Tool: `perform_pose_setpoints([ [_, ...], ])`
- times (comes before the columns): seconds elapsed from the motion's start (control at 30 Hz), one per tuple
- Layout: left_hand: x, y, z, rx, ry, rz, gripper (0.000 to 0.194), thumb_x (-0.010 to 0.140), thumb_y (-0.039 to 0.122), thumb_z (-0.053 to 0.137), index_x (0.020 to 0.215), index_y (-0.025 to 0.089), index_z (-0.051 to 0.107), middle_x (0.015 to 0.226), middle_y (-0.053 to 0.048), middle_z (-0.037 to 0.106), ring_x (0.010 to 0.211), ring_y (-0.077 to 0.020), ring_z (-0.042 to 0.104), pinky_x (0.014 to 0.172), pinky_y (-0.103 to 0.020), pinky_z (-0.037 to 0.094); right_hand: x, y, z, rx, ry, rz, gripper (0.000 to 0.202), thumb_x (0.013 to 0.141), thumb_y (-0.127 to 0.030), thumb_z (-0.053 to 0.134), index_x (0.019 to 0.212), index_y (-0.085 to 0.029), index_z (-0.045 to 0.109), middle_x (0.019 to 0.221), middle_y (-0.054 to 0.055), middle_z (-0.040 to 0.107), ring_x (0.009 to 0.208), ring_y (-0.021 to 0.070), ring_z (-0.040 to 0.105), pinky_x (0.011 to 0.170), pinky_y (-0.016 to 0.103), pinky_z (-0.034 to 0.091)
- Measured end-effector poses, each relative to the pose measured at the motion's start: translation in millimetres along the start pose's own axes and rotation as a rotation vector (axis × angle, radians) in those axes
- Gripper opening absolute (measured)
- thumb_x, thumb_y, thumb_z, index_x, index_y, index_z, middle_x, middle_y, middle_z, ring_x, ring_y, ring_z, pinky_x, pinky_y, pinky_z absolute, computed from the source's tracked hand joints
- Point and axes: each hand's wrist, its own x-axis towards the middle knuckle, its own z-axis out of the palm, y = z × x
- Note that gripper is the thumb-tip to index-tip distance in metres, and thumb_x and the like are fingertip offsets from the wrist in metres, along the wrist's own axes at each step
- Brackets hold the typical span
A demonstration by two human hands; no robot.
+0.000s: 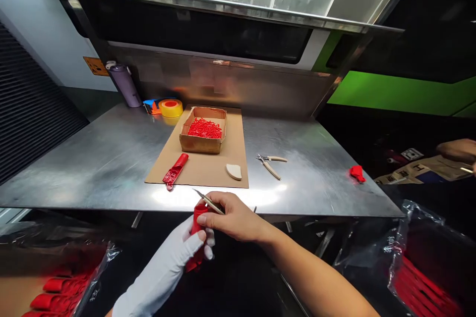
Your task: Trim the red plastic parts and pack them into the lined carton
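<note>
My left hand (pixel 188 245), in a white glove with a bare thumb tip, is wrapped round a red plastic part (pixel 201 212) just off the table's front edge. Close against it, my right hand (pixel 234 218) grips a slim pen-like knife (pixel 210 202) with a pale handle. Its pointed tip sticks out to the upper left, over the top of the part. The right thumb appears to rest on the part too. A similar-looking red plastic piece (pixel 176 170) lies on the cardboard sheet (pixel 208 176) beyond my hands.
On the cardboard stand a box (pixel 201 146) of red scraps and a cream-coloured wedge (pixel 233 172). Cutting pliers (pixel 271 164) lie to its right. Yellow tape (pixel 171 108) and a purple bottle (pixel 125 84) are at back left. Bags of red parts flank me; another person's hand (pixel 457 148) shows at right.
</note>
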Motion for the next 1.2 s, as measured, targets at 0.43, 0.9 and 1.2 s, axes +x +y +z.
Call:
perform_pose_setpoints([
  [0.43,-3.2,-9.9,-14.2,0.433,0.038,0.118,0.044,0.085,0.052,0.063,0.071,0.020,0.036,0.072,0.004,0.033,0.067,-0.0128,0.029,0.060,-0.025,0.027,-36.1,-21.3,-19.1,-0.654,0.027,-0.181,0.022,0.099,-0.022,0.045,0.080,-0.018,0.057,0.078,0.000,0.057,0.069,0.0123,0.048,0.065,0.024,0.034],
  [0.9,-4.4,3.3,-8.3,0.679,-0.171,0.161,0.027,0.091,0.041,0.048,0.081,0.016,0.052,0.083,-0.004,0.053,0.075,-0.0170,0.044,0.068,-0.028,0.040,-30.6,-17.7,-9.8,-0.908,0.007,-0.389,0.029,0.094,-0.035,0.057,0.070,-0.018,0.059,0.067,-0.002,0.054,0.061,0.0109,0.042,0.055,0.028,0.022],
  [1.2,-5.3,5.0,-8.1,0.760,-0.198,0.163,0.028,0.094,0.043,0.043,0.082,0.019,0.050,0.087,-0.005,0.059,0.078,-0.0187,0.054,0.072,-0.029,0.045,-29.5,-18.4,-8.4,-0.992,-0.029,-0.364,0.029,0.093,-0.038,0.059,0.072,-0.019,0.063,0.068,-0.002,0.056,0.059,0.0112,0.042,0.054,0.029,0.021],
])
